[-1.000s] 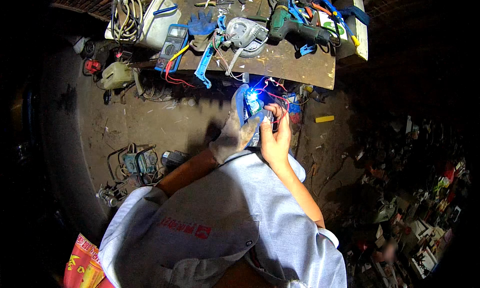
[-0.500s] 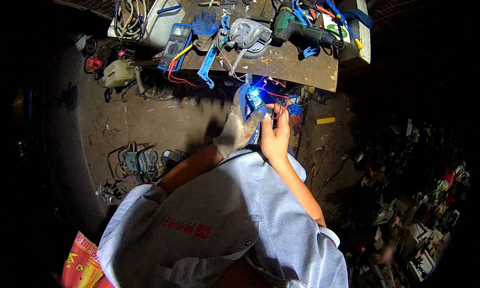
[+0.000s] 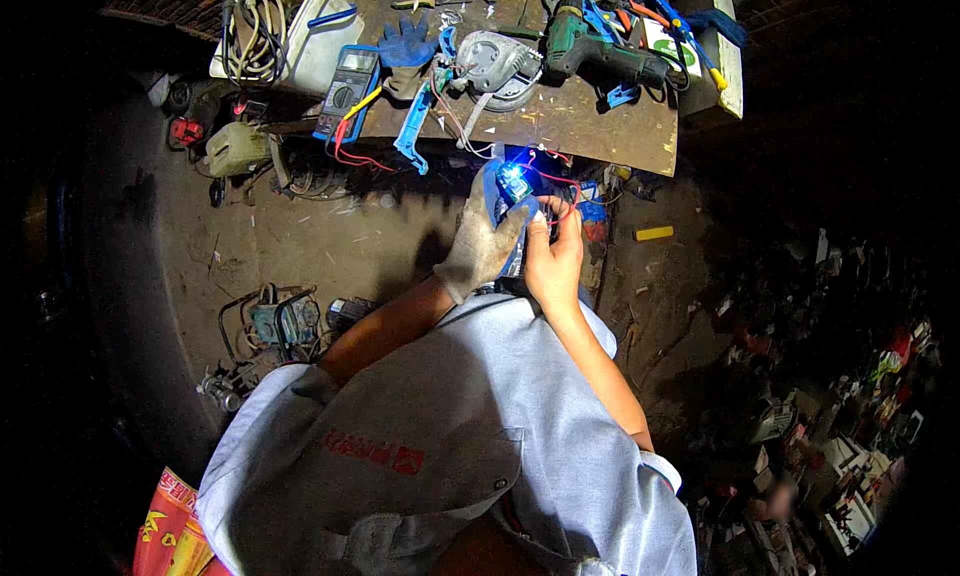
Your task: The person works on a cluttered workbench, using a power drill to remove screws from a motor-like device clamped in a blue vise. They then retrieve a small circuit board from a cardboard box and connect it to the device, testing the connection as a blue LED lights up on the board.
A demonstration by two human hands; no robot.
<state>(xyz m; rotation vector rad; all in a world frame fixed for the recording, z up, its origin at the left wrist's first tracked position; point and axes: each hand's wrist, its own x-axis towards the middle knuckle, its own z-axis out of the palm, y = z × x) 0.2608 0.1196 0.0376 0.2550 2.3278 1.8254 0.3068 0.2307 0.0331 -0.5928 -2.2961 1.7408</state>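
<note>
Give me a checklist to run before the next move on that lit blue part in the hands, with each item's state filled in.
1. Gloved left hand cradles the small lit part: ok.
2. Bare right hand is at the part's side, fingertips on it: ok.
3. Red wires clear of the fingers: not ok, one loops over the right hand.
4. Where the wires end: cannot tell.
5. Multimeter on the workbench beyond the hands: ok.
6. Right hand protected: not ok, no glove.
</note>
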